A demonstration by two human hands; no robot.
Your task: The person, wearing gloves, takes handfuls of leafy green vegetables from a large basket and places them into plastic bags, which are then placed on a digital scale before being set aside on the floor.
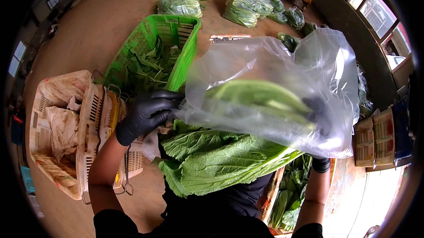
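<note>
My left hand (150,113), in a black glove, pinches the edge of a clear plastic bag (329,57). The bag spreads from there across to my right hand (317,116), also black-gloved, which shows blurred through the film. Broad, crinkled leafy greens (229,163) stretch below the bag in front of my body, leaves to the left. Their pale stems run right toward my right hand, which closes around the stem end. More green shows smeared through the plastic; whether it lies inside or behind the bag, I cannot tell. My right fingers are partly hidden.
A green crate (187,57) with loose leaves stands ahead on the left, beside dirty cream crates (90,118). Filled bags of greens (179,3) sit on the floor farther off. More greens (287,198) lie low beside my right forearm. Stacked baskets (375,136) stand at right.
</note>
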